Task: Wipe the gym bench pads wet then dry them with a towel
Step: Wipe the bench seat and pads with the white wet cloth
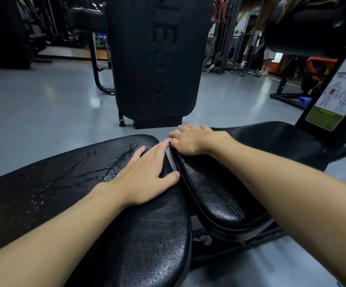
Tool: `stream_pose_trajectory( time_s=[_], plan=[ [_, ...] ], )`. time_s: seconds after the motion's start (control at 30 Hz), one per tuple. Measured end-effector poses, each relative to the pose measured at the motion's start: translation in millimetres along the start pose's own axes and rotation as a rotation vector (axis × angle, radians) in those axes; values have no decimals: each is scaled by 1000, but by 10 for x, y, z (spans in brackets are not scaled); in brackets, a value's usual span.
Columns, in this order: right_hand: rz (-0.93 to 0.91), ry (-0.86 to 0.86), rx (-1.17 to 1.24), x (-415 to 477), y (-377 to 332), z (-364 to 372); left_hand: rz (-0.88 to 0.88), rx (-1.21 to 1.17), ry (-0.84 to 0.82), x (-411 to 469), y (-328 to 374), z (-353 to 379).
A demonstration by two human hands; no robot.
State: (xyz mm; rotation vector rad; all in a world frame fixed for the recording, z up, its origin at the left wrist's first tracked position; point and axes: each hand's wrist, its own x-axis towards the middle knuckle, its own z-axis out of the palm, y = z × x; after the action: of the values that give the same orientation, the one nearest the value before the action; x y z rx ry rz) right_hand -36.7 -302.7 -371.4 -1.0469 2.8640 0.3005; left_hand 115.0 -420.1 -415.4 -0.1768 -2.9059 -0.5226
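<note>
2 black bench pads fill the foreground, set side by side with a narrow gap between them. The long pad (pixel 68 179) runs off to the left and its top glistens with beads and streaks of water (pixel 114 162), thickest toward the far end. The seat pad (pixel 261 146) sits to the right, tilted so its near edge drops away, with fine droplets along its inner slope.

The left hand (pixel 147 175) lies palm down on the long pad near the gap, fingers spread and flat, thumb reaching to the pad's inner edge; its grip is loose and holds nothing. The right hand (pixel 190 139) rests on the far tip of the seat pad, fingers curled over that edge, so its grip is wrapped on the pad itself. The 2 hands almost touch at the fingertips.

Behind them stands a tall black upright pad (pixel 155 59) with embossed letters, on a grey glossy floor (pixel 33 104). At the right, a machine frame carries an exercise chart (pixel 337 94).
</note>
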Motion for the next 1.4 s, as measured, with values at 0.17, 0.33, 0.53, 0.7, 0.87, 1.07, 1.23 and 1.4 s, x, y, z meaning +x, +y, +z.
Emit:
stream_pose_trajectory(
  time_s=[0.17, 0.33, 0.53, 0.7, 0.87, 1.07, 1.23, 1.4],
  plan=[
    [-130, 151, -63, -824, -140, 163, -30, -67, -26, -30, 67, -70],
    [-181, 286, -69, -1753, -128, 372, -21, -69, -16, -58, 68, -68],
    [-204, 289, -183, -2286, -26, 564, -5, -115, -38, -2, 294, -77],
    [-194, 618, 595, -2435, -32, 351, 25, -56, -24, -71, 410, 46],
    [298, 650, 1257, -2206, 87, -9, 32, -51, -44, -70, 391, 36],
    [59, 686, 260, -2153, -65, 343, 28, -80, -35, -86, 387, 40],
    [-28, 458, -31, -2050, -172, 665, 29, -84, -26, -86, 366, 51],
    [98, 387, 66, -2051, 262, 545, 33, -50, -35, -75, 330, 78]
  ],
)
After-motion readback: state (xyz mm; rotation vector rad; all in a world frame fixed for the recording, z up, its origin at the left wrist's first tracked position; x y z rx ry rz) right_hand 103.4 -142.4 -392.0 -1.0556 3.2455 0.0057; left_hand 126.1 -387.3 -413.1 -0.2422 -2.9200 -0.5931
